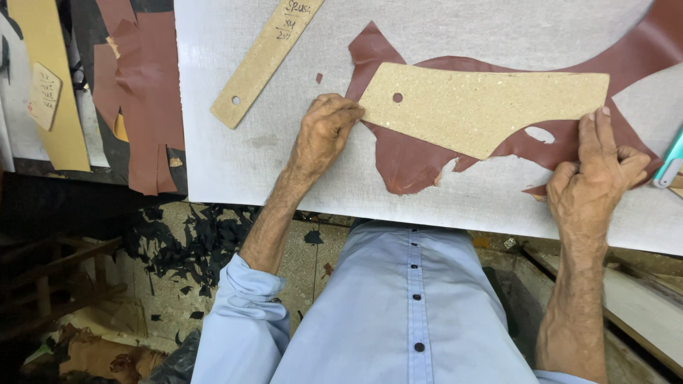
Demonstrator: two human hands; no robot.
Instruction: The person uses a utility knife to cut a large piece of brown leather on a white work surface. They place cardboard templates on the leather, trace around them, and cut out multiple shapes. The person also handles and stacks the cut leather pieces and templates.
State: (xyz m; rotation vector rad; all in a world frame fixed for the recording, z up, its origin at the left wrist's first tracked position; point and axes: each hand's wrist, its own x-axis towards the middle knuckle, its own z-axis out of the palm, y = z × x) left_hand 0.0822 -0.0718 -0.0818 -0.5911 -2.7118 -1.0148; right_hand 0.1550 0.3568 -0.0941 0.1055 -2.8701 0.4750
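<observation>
Here, your left hand (324,135) presses its bunched fingertips on the left end of the cardboard pattern (477,107). The pattern lies flat on the brown leather piece (409,160), on the white cutting board (228,163). Your right hand (594,174) rests at the pattern's right end, forefinger straight, other fingers curled; whether it grips anything, you cannot tell. A narrow cardboard strip (267,60) lies apart, upper left.
</observation>
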